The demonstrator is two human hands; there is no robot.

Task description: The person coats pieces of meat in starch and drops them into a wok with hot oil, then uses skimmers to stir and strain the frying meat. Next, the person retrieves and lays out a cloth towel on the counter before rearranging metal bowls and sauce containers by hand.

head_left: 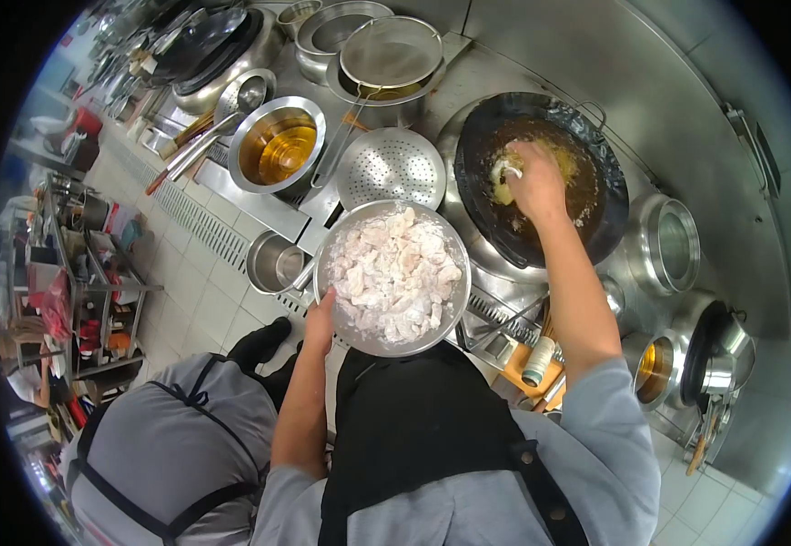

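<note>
My left hand (319, 326) grips the left edge of a round metal bowl (454, 308), held in front of my apron. Flour-coated pale pieces (395, 273), perhaps meat, fill much of the bowl. My right hand (537, 180) is low over a black wok (610, 202) of brown oil (584, 205), fingers bent together around a white floured piece (505, 170). Pale foam and bubbles surround that hand in the oil. Whether the fingertips touch the oil is hard to make out.
A perforated strainer (391, 168) sits between bowl and wok. Behind are a pot of amber oil (312, 114) and a mesh sieve (392, 56). A small saucepan (275, 264) is left of the bowl. A co-worker (177, 446) in grey bends close at my left.
</note>
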